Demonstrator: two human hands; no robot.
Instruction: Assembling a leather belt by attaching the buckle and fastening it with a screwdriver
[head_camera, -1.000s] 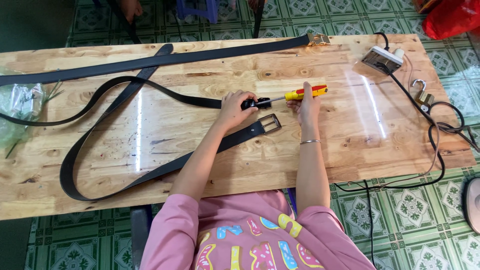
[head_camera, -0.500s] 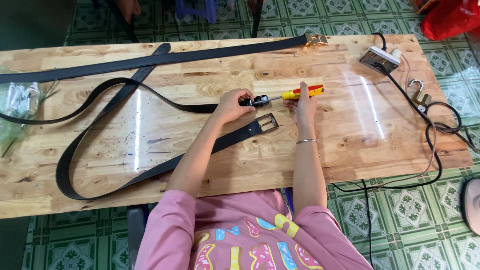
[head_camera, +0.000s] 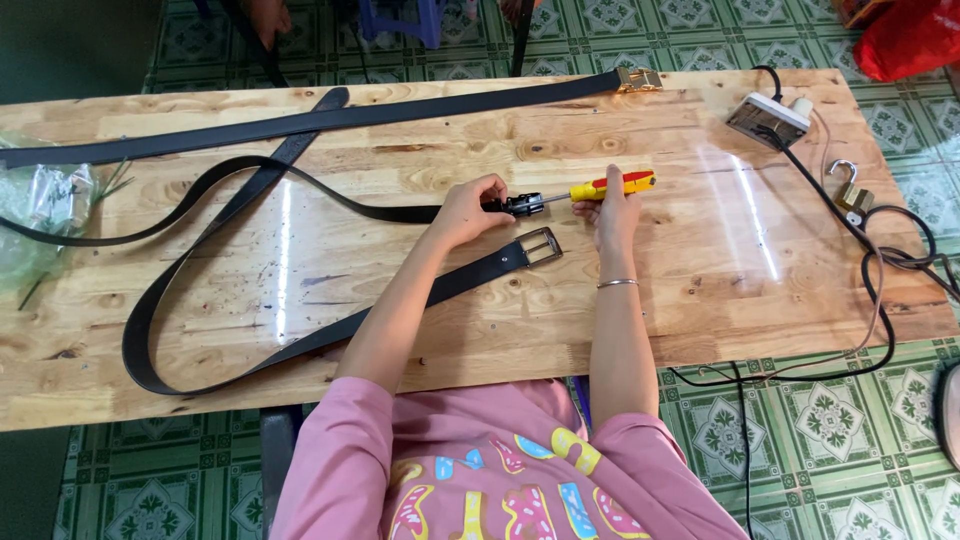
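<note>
Wooden table (head_camera: 700, 300) carries everything. Two black belts on it: a long one (head_camera: 300, 122) laid straight along the far edge with a gold buckle at its right end, and a looped belt (head_camera: 200, 345) curling across the left half, its silver buckle (head_camera: 540, 245) lying near you, just below your hands. One power strip (head_camera: 768, 120) sits far right, one padlock (head_camera: 850, 195) just nearer than it, with black cables (head_camera: 880, 300) trailing off the right edge.

Your left hand (head_camera: 468, 210) is clamped on the looped belt's black end piece (head_camera: 520, 205). Your right hand (head_camera: 612, 210) is closed round one yellow-and-red screwdriver (head_camera: 610, 186), tip touching that end piece between both hands.
</note>
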